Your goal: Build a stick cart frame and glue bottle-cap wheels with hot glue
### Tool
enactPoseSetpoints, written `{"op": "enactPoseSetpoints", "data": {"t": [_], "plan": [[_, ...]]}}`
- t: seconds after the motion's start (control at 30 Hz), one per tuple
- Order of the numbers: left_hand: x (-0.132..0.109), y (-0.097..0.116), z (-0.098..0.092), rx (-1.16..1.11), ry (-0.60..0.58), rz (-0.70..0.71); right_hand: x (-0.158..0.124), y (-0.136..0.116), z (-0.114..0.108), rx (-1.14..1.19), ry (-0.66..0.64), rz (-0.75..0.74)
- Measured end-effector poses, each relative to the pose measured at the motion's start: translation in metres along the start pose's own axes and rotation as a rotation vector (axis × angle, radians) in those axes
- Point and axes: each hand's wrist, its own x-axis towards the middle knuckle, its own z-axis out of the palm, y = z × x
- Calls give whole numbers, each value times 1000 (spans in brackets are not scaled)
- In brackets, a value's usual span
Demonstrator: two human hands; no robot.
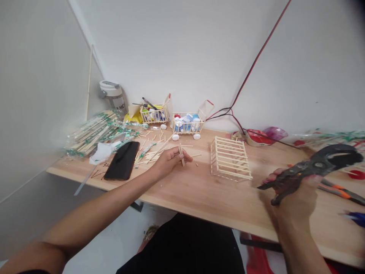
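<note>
My left hand is closed over the middle of the table, pinching a couple of short wooden sticks that stand roughly upright. Several cut stick pieces lie scattered just left of it. To its right sits a slatted stick frame, box-shaped and apart from both hands. My right hand is wrapped round a black plier-like tool, raised above the table's right side. Its pivot bolt shows, but blur leaves the exact kind unclear.
Two small stick carts hold bottle caps and other items near the wall. A phone, wrapped chopsticks and a lidded container are left. Orange-handled pliers lie right. Red-black wires hang down the wall.
</note>
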Motion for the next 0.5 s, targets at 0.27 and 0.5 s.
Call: {"op": "enactPoseSetpoints", "data": {"t": [0.27, 0.5], "plan": [[-1, 11, 2, 288, 46, 75, -3, -2, -1, -73, 5, 11], [-3, 14, 1, 130, -41, -24, -11, -19, 2, -39, -60, -7]]}}
